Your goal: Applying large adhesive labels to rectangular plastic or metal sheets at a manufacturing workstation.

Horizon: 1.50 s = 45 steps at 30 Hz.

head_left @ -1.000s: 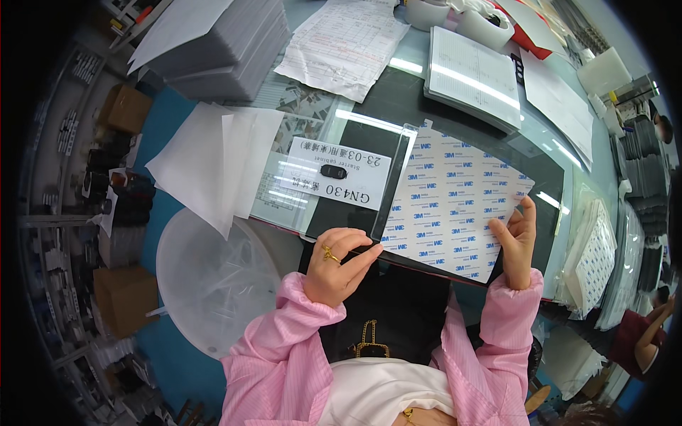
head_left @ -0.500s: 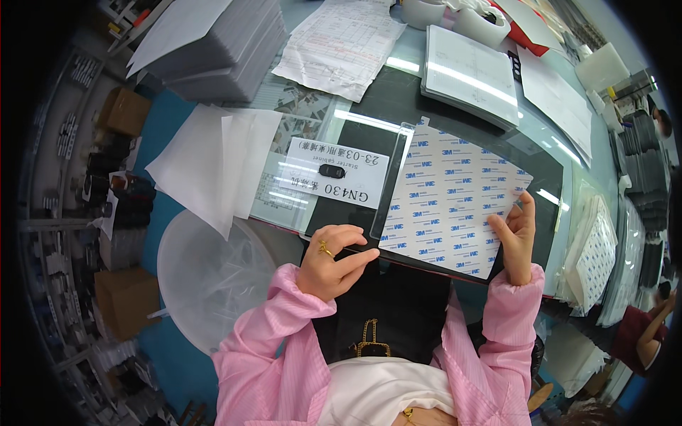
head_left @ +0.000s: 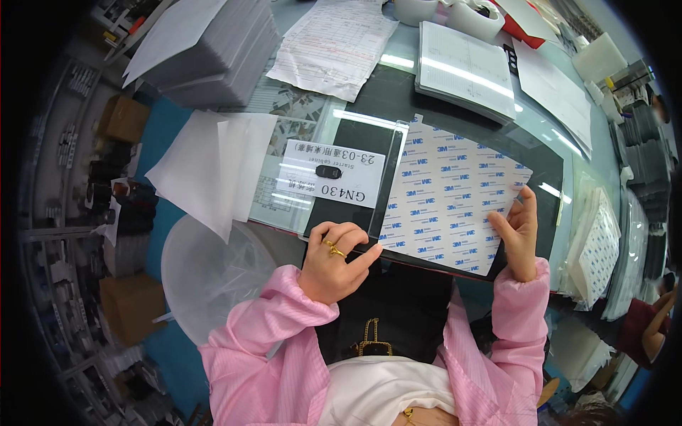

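Note:
A white sheet with a repeated blue print [head_left: 451, 199], looking like adhesive backing, lies on a dark mat [head_left: 342, 145]. My right hand [head_left: 520, 238] holds its right edge, with the thumb on top and the fingers partly hidden along the edge. At the near left corner, my left hand [head_left: 337, 259] rests with bent fingers; thumb and forefinger are slightly apart, the thumb tip touching the corner. A clear straight strip [head_left: 392, 167] runs along the sheet's left side. Left of it, a printed white card [head_left: 298, 186] bears a small black oval object [head_left: 328, 172].
Stacked sheets [head_left: 234, 67] and loose papers [head_left: 334, 46] stand at the back left, another stack [head_left: 465, 71] beyond the mat. White sheets [head_left: 202, 163] overhang the left table edge above a translucent bin [head_left: 202, 284]. Bagged blue-printed sheets [head_left: 595, 245] lie right.
The view has shifted slightly. My left thumb and forefinger have moved a little at the sheet's near corner, and my right hand keeps its hold.

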Motion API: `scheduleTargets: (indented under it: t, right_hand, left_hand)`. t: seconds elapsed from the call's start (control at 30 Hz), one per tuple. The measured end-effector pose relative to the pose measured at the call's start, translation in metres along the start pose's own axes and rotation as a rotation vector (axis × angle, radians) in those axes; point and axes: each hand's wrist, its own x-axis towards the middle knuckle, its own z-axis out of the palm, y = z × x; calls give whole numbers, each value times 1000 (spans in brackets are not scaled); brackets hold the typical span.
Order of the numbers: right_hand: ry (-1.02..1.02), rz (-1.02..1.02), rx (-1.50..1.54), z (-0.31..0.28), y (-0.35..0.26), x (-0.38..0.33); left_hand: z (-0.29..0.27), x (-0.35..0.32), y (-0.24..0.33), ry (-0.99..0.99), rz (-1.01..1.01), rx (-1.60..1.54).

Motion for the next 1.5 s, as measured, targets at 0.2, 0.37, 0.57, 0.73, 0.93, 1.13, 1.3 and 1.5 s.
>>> scheduleTargets:
  t: [0.2, 0.37, 0.57, 0.73, 0.93, 1.13, 1.3, 1.5]
  right_hand:
    - [-65, -25, -41, -7, -3, 5]
    - [-85, -3, 5, -10, 2, 6]
    - [-86, -15, 8, -9, 4, 5]
    - [-92, 1, -22, -10, 3, 3]
    - [-75, -2, -45, -11, 4, 1]
    - [-69, -27, -98, -10, 3, 0]
    - [-45, -54, -123, -10, 5, -3]
    - [-55, -71, -139, -11, 1, -1]
  left_hand:
    - [2, 2, 5, -2, -1, 33]
    - [6, -1, 4, -1, -3, 44]
    - [6, 2, 7, -11, -22, 64]
    - [6, 2, 8, -29, -14, 53]
    - [6, 3, 10, -56, -19, 54]
    - [5, 4, 15, -68, -47, 57]
    - [10, 4, 20, -57, -38, 79]
    - [25, 19, 54, -37, -57, 66]
